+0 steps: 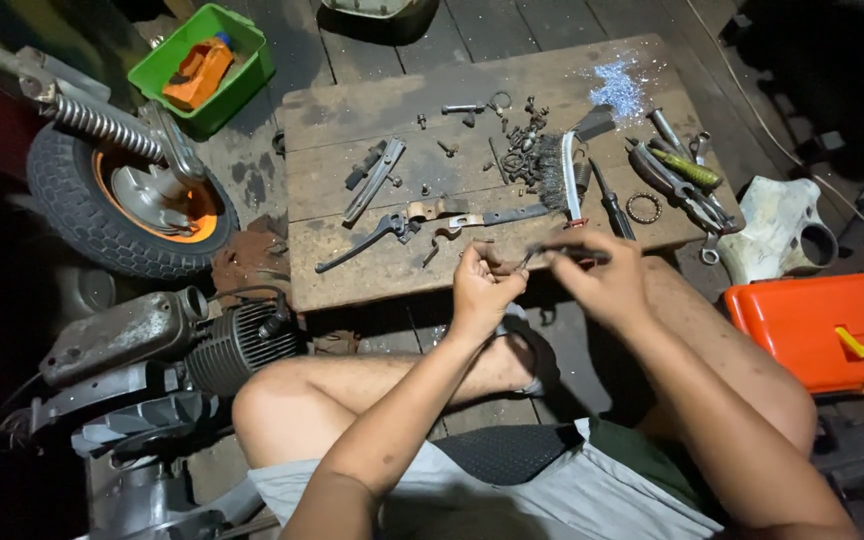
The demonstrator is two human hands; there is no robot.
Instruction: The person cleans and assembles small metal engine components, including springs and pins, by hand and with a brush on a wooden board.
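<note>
My left hand (482, 288) pinches a small metal part at the near edge of a low wooden board (352, 130). My right hand (607, 280) grips a thin dark tool (567, 253) whose tip points left into that part. Both hands hover just above the board's front edge, over my bent knees. On the board just beyond them lie a black brake lever (367, 240), a flat metal bracket (457, 222), a wire brush (557, 170) and a screwdriver (612, 205).
Loose nuts, bolts and rings (517, 145) are scattered mid-board; wrenches and pliers (687, 175) lie at its right. A scooter wheel (122, 195), engine (222, 345) and green bin (207, 65) are at left. An orange toolbox (832, 325) and white casing (777, 235) sit right.
</note>
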